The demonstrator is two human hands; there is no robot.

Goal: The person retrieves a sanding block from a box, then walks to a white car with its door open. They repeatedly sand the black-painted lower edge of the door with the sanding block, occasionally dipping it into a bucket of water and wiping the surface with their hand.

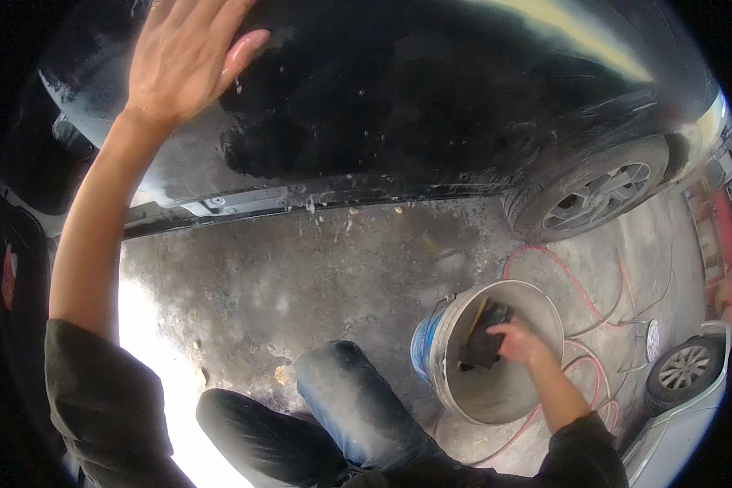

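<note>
My left hand (189,61) lies with its fingers stretched out over the black car door panel (317,106), which is wet and dull with grey worn patches. Its fingertips run out of view at the top. My right hand (522,342) reaches down inside a pale bucket (549,390) with a blue outer side. There it grips a dark flat sheet (481,348) that looks like sandpaper, thumb on top. Part of the bucket's contents is hidden behind the hand and the sheet. Drops and runs of water show along the panel's lower edge.
The car's rear wheel (602,195) stands ahead and right of the bucket. A red hose (557,260) loops over the stained concrete floor (301,276). Another vehicle's wheel (685,368) is at the far right. My bent knees (342,382) are between my arms.
</note>
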